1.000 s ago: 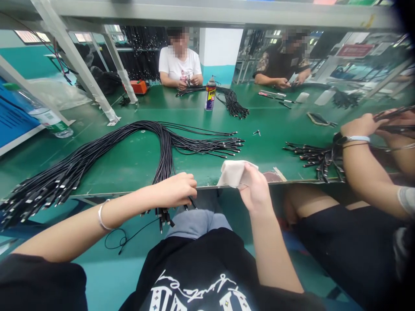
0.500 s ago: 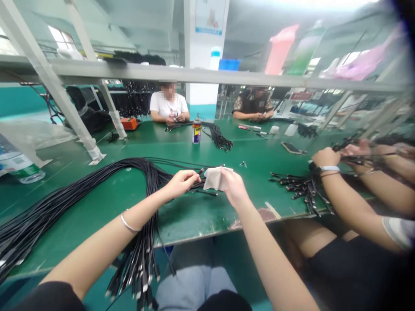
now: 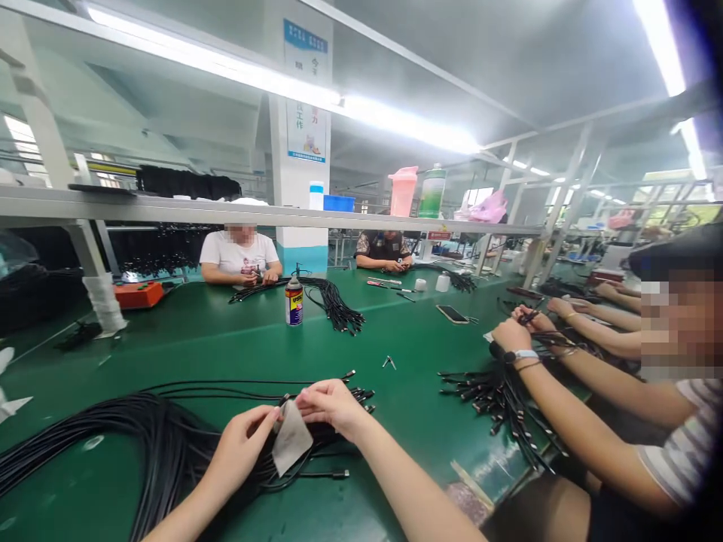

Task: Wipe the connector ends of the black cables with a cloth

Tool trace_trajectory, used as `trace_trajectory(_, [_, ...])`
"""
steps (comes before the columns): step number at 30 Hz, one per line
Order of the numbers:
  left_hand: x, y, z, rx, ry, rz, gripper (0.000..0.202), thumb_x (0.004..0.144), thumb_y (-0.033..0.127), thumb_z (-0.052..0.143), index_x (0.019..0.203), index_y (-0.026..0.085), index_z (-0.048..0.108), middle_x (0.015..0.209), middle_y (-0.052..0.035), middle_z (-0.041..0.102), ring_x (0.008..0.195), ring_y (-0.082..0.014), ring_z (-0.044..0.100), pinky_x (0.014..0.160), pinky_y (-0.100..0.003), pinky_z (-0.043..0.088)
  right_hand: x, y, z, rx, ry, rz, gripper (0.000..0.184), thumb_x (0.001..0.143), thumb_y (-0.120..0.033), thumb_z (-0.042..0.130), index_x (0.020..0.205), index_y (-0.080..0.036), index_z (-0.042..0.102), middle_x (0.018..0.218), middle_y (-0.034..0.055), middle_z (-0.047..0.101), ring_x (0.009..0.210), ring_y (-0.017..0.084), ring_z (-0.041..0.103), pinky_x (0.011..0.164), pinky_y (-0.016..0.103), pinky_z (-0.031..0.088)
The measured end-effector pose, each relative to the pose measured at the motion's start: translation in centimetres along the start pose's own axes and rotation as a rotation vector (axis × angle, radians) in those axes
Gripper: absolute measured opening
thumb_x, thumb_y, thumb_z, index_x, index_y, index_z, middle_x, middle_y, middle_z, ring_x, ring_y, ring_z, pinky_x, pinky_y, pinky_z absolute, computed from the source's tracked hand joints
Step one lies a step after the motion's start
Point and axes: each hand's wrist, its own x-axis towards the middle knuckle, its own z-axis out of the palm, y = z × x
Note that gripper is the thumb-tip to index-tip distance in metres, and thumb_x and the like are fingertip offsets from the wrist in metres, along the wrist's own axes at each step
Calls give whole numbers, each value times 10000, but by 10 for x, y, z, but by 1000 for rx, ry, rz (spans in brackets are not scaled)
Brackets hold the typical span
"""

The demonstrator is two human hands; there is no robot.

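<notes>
pinches a black cable [image 3: 285, 398] with left hand [image 3: 244, 443], pale cloth [image 3: 292, 440] with right hand [image 3: 334, 406], above cable bundle [image 3: 155, 429].

A green surface [image 3: 248, 354] spreads below a pale raised shelf [image 3: 141, 211]. Behind stands a white pillar [image 3: 294, 185], teal at its foot, bearing a poster [image 3: 306, 135]. Bright tube lights [image 3: 215, 57] cross under the greyish ceiling [image 3: 429, 38]; a window [image 3: 21, 138] glows at far left.
</notes>
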Motion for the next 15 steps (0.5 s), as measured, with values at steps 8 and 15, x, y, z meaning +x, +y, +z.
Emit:
trace_trajectory(8, [1, -5, 1, -5, -30, -23, 449, 801, 598, 553, 889, 187, 714, 887, -44, 693, 853, -230, 600, 760, -257, 474, -17, -4, 14, 138, 48, -26, 486, 507, -308, 906, 900, -102, 708, 968, 147, 731, 862, 203, 705, 888, 375, 521])
trace_trajectory(15, [-1, 3, 6, 19, 27, 30, 442, 790, 576, 563, 704, 151, 648, 653, -27, 592, 633, -145, 521, 585, -211, 418, -10, 18, 31, 68, 171, -194, 592, 338, -244, 929, 857, -140, 667, 860, 73, 719, 816, 192, 674, 900, 384, 506])
